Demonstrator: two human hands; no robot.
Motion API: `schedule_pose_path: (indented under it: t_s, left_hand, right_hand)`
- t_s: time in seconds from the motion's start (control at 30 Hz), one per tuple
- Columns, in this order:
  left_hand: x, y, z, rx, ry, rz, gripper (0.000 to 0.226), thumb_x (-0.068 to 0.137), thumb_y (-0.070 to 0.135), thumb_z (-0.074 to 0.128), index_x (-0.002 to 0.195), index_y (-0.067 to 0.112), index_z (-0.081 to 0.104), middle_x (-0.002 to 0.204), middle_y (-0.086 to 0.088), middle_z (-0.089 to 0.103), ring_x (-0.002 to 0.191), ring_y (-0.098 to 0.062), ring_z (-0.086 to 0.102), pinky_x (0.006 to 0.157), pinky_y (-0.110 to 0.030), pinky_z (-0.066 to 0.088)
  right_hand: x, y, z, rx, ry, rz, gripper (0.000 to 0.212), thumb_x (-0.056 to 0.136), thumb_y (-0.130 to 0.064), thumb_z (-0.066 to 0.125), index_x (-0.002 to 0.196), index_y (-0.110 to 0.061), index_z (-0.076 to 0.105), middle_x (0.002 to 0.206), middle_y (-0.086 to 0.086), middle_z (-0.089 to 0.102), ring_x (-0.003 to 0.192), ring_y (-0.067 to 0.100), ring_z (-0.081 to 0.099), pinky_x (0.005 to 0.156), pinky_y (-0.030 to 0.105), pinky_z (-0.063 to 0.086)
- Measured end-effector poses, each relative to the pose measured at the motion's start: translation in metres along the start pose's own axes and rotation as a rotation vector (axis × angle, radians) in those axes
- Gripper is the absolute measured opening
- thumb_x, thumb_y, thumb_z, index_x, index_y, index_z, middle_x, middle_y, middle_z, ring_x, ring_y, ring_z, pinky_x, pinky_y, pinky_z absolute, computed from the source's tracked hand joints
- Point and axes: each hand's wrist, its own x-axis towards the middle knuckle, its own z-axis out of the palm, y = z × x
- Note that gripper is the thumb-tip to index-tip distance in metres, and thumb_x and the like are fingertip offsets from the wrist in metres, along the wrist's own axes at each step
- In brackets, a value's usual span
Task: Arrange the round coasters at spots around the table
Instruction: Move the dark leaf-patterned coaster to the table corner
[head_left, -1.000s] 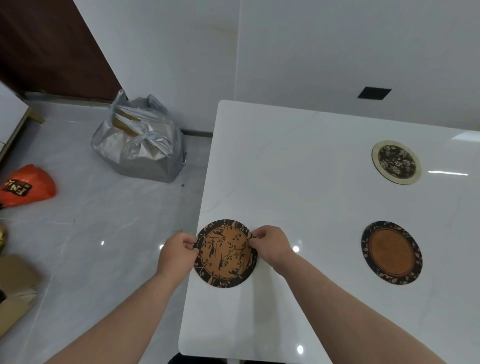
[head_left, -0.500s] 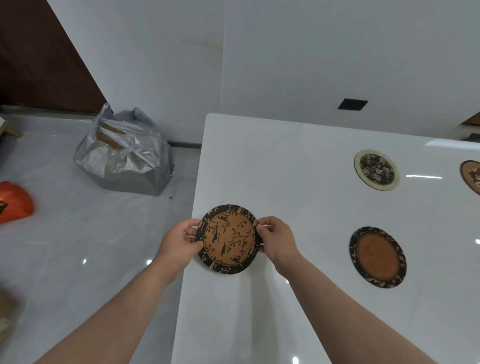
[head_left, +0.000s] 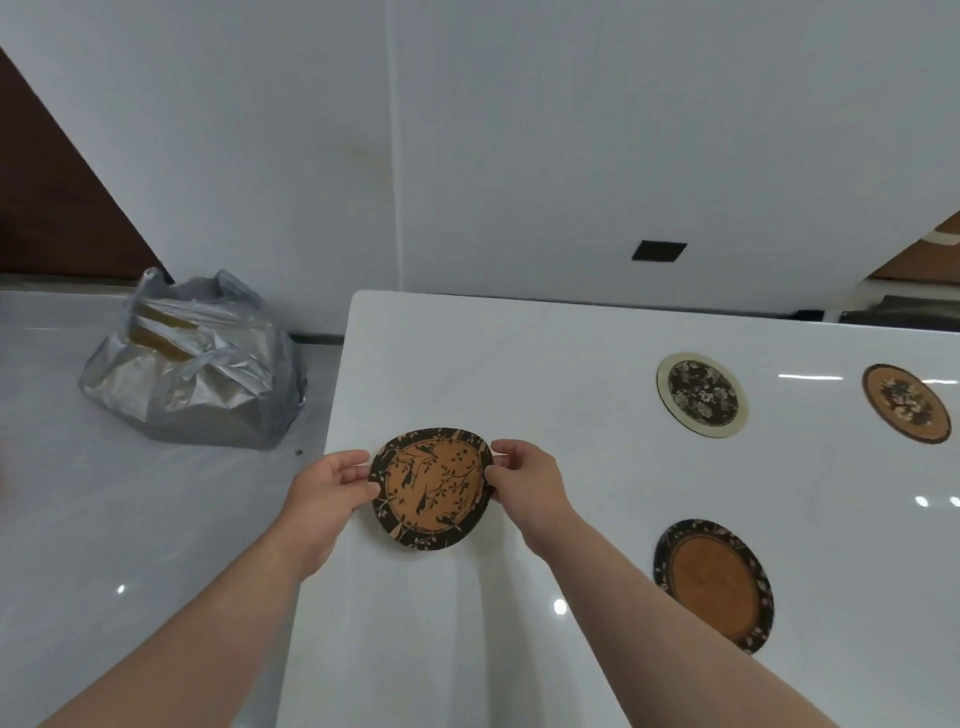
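- Since the earlier frames, little was changed in the grip itself; the bird-pattern coaster (head_left: 431, 487) was kept between both hands near the table's left edge, while more of the far wall and a further coaster at 3 o'clock were brought into view.
- The left hand (head_left: 326, 493) was closed on the coaster's 9 o'clock rim, thumb on top and fingers (head_left: 349, 465) curled beneath.
- The right hand (head_left: 524, 483) was closed on the 3 o'clock rim in the same pinch.
- The coaster was held directly between the hands, tilted slightly with its 12 o'clock edge raised; whether its near edge touched the white table (head_left: 467, 364) could not be told.
- Being round, no long axis was offered; both hands were equally near, so either could be used to set it down.
- The open tabletop lay from the hands toward 12 o'clock, judged the likeliest free spot on this side.
- Three coasters were already laid flat well apart: a cream-rimmed floral coaster (head_left: 702, 395) at 2 o'clock, a tan floral coaster (head_left: 906, 403) beyond it, and a plain-centred dark coaster (head_left: 712, 584) at 4 o'clock.
- A silver bag (head_left: 192, 374) was seen on the floor at 10 o'clock.
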Motion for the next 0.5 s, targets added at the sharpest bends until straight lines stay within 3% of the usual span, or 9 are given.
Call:
schedule_pose_path:
  t_s: [0.07,0.13,0.23,0.3,0.43,0.5]
  left_hand:
    - [0.009,0.005,0.010,0.021,0.032,0.008,0.039,0.080,-0.014,0.062,0.111,0.010,0.059,0.103,-0.011,0.065,0.101,-0.025,0.062,0.091,-0.036,0.050]
    - [0.018,0.012,0.016,0.039,0.079,0.018,0.032,0.080,-0.014,0.061,0.099,0.011,0.062,0.096,-0.012,0.065,0.093,-0.027,0.063,0.080,-0.035,0.052]
    - [0.035,0.021,0.023,0.044,0.130,0.049,0.028,0.081,-0.013,0.061,0.092,0.013,0.063,0.090,-0.012,0.064,0.084,-0.025,0.062,0.069,-0.032,0.051]
    - [0.048,0.026,0.025,0.038,0.143,0.063,0.027,0.081,-0.012,0.062,0.092,0.013,0.063,0.089,-0.012,0.064,0.083,-0.025,0.062,0.068,-0.032,0.051]
    - [0.075,0.035,0.026,0.049,0.147,0.084,0.025,0.081,-0.011,0.064,0.092,0.011,0.064,0.088,-0.011,0.065,0.080,-0.023,0.062,0.072,-0.032,0.053]
    - [0.088,0.041,0.025,0.057,0.152,0.094,0.024,0.081,-0.011,0.064,0.091,0.011,0.065,0.088,-0.011,0.066,0.080,-0.023,0.063,0.075,-0.034,0.054]
  right_hand:
    - [0.013,-0.005,-0.007,0.010,-0.013,-0.012,0.028,0.088,0.002,0.056,0.114,-0.008,0.060,0.094,0.010,0.061,0.085,0.024,0.066,0.072,0.033,0.062]
    - [0.027,-0.010,-0.011,-0.009,-0.030,-0.039,0.023,0.089,0.001,0.055,0.109,-0.008,0.061,0.091,0.009,0.059,0.081,0.022,0.065,0.065,0.030,0.061]
    - [0.050,-0.016,-0.014,-0.048,-0.030,-0.077,0.016,0.086,0.002,0.055,0.092,-0.010,0.064,0.082,0.008,0.061,0.077,0.025,0.068,0.067,0.038,0.063]
    - [0.066,-0.019,-0.013,-0.071,-0.011,-0.086,0.014,0.084,0.002,0.057,0.084,-0.008,0.066,0.079,0.010,0.064,0.077,0.028,0.070,0.066,0.040,0.063]
    - [0.098,-0.023,-0.008,-0.087,0.027,-0.100,0.007,0.086,0.000,0.062,0.089,-0.004,0.067,0.079,0.012,0.064,0.071,0.023,0.067,0.057,0.027,0.060]
    - [0.113,-0.025,-0.002,-0.111,0.034,-0.110,0.008,0.085,-0.002,0.064,0.091,-0.006,0.068,0.079,0.013,0.067,0.071,0.025,0.069,0.064,0.033,0.062]
